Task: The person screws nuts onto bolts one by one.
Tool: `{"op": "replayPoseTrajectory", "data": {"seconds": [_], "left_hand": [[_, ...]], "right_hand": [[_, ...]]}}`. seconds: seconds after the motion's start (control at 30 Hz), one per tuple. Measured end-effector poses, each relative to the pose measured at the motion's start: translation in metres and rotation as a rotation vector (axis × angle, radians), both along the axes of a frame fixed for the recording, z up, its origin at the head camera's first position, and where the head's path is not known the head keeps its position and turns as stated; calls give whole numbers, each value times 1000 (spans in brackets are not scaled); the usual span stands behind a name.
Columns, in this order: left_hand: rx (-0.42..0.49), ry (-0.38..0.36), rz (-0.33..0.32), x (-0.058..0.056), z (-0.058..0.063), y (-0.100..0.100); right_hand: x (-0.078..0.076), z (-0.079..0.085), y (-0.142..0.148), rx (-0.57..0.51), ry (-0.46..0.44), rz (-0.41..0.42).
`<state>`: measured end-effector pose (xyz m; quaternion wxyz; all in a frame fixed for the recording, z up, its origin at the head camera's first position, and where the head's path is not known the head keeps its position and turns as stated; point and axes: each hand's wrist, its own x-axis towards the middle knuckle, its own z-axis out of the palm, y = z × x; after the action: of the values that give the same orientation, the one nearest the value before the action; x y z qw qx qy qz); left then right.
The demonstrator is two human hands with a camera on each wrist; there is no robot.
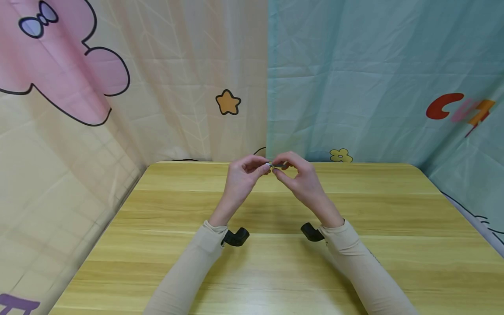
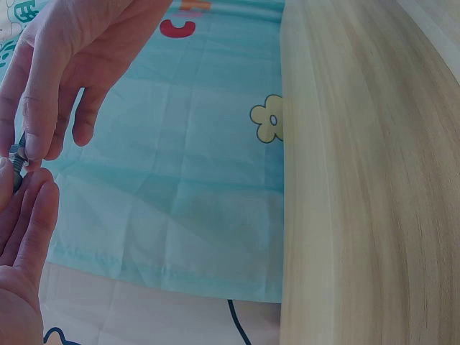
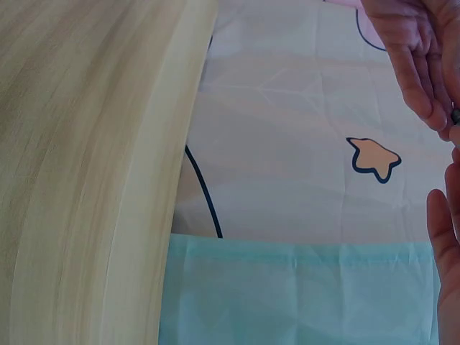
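Note:
Raised over the far edge of the table, my left hand (image 1: 242, 177) pinches a small metal bolt (image 2: 18, 172) between thumb and fingers. A nut (image 2: 14, 150) sits on the bolt's threaded end. Facing it, my right hand (image 1: 301, 177) has its thumb and fingers curled around a thin dark piece (image 1: 279, 166) at the nut end. The fingertips of both hands nearly meet, hiding much of the metal parts. In the right wrist view only a dark speck of metal (image 3: 456, 115) shows at the frame's edge.
Below the hands is a light wooden table (image 1: 271, 262). Patterned curtains hang behind it, cream (image 1: 177, 87) on the left and teal (image 1: 354, 87) on the right. Black wrist mounts (image 1: 237, 237) stick out by both sleeves.

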<state>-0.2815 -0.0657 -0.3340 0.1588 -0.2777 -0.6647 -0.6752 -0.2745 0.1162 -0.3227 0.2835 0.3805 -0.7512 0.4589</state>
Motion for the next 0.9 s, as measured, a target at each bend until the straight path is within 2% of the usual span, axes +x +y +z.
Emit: {"op": "replayPoseTrajectory", "data": {"seconds": [0.1, 0.2, 0.63, 0.73, 0.9], "left_hand": [[-1, -5, 3, 0, 0, 0], [0, -17, 0, 0, 0, -1], [-25, -6, 0, 0, -1, 0], [-25, -23, 3, 0, -1, 0], [-15, -52, -2, 2, 2, -1]], "right_hand": [[1, -1, 0, -2, -21, -12], [-9, -11, 3, -12, -49, -22], [-12, -12, 3, 49, -103, -119], [-11, -12, 3, 45, -117, -116], [-11, -13, 4, 28, -101, -55]]}}
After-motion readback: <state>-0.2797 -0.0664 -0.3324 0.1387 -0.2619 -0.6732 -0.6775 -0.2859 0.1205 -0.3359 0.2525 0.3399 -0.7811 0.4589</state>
